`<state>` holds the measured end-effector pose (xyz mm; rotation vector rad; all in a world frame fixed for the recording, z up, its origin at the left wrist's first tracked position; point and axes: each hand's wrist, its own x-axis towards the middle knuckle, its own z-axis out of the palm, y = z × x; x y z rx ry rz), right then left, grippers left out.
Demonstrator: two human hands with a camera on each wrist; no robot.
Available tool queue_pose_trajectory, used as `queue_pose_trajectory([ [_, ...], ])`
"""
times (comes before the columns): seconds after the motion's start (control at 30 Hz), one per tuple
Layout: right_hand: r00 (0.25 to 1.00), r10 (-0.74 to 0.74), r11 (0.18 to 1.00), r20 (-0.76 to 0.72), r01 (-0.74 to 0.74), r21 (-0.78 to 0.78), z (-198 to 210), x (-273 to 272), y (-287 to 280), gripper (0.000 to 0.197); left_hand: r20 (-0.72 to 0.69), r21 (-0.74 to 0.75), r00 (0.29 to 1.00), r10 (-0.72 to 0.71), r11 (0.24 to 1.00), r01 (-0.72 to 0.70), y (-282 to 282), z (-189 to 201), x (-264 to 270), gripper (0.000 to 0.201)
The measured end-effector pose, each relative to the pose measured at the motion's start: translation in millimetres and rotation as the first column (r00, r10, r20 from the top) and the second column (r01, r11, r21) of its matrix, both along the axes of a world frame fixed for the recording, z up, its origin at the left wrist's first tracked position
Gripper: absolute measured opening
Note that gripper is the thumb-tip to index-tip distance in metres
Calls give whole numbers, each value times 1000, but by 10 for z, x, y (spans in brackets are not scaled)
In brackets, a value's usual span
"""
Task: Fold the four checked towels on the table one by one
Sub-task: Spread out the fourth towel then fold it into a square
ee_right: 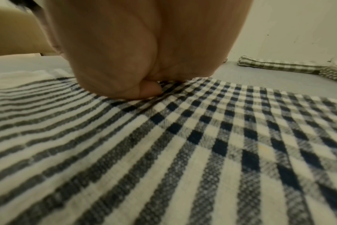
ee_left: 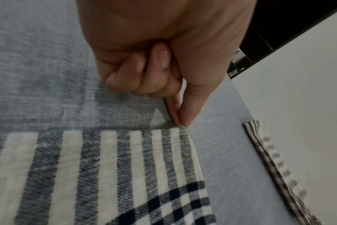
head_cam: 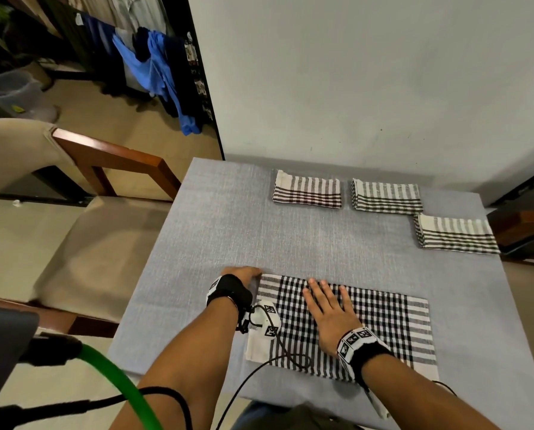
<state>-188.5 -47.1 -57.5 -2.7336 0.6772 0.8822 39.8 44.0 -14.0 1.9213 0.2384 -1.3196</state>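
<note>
A black-and-white checked towel (head_cam: 383, 324) (ee_left: 125, 167) (ee_right: 202, 144) lies flat as a long rectangle near the front edge of the table (head_cam: 228, 228). My left hand (head_cam: 244, 273) (ee_left: 180, 121) is at its far left corner, thumb and forefinger pinching the corner, other fingers curled. My right hand (head_cam: 327, 302) (ee_right: 144, 60) lies flat on the towel's left half, fingers straight and spread. Three folded checked towels sit at the back right: one (head_cam: 307, 189) (ee_left: 269, 159), a second (head_cam: 386, 195) (ee_right: 279, 65) and a third (head_cam: 456, 234).
The table is covered in blue-grey cloth and stands against a white wall (head_cam: 352, 88). A wooden chair (head_cam: 73, 156) stands to the left. A black cable (head_cam: 290, 358) from my left wrist trails over the towel's near left part. A green hose (head_cam: 113, 373) crosses the lower left.
</note>
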Motion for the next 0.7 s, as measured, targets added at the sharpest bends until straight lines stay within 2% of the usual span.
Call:
queue_pose_trajectory([
  [0.07, 1000, 12, 1000, 11, -11, -13, -7, -10, -4, 103, 186, 9, 982, 0, 1000, -2, 3, 22, -13, 23],
  [0.1, 1000, 19, 1000, 18, -18, -19, -16, -14, -6, 102, 354, 42, 935, -35, 999, 22, -11, 14, -19, 20],
  [0.13, 999, 24, 999, 24, -23, -27, -10, -11, -4, 100, 538, 100, 837, -99, 994, 54, -13, -40, -21, 22],
  [0.17, 999, 28, 999, 31, -27, -33, -15, -17, -3, 99, 702, 137, 693, -166, 986, 98, 2, -75, -50, 25],
  [0.23, 993, 46, 997, 113, -39, -61, -36, -47, -17, 97, 897, 215, 306, -318, 921, 326, 43, -214, -156, 27],
  [0.27, 981, 69, 994, 180, -52, -93, -47, -66, -35, 97, 920, 278, 110, -375, 826, 490, 73, -266, -281, 29],
  [0.3, 971, 77, 992, 226, -53, -112, -56, -92, -58, 95, 908, 346, -42, -417, 689, 637, 118, -325, -423, 34],
  [0.33, 962, 73, 992, 264, -44, -116, -73, -120, -78, 90, 882, 398, -146, -447, 545, 738, 155, -397, -581, 42],
  [0.37, 952, 61, 993, 298, -28, -114, -78, -143, -98, 82, 846, 444, -209, -491, 432, 785, 192, -477, -714, 51],
  [0.4, 947, 40, 994, 318, -4, -114, -86, -178, -119, 74, 814, 475, -245, -526, 362, 802, 222, -596, -822, 59],
  [0.47, 949, -19, 993, 316, 55, -104, -140, -263, -131, 67, 738, 522, -210, -641, 346, 780, 302, -769, -929, 74],
  [0.53, 959, -86, 989, 272, 115, -94, -236, -401, -134, 71, 706, 539, -108, -700, 431, 724, 363, -861, -922, 80],
  [0.6, 962, -131, 985, 239, 154, -82, -302, -531, -134, 73, 678, 571, -44, -734, 488, 660, 392, -879, -840, 81],
  [0.7, 957, -168, 980, 236, 187, -62, -300, -555, -129, 74, 682, 586, -52, -729, 503, 636, 402, -852, -688, 81],
])
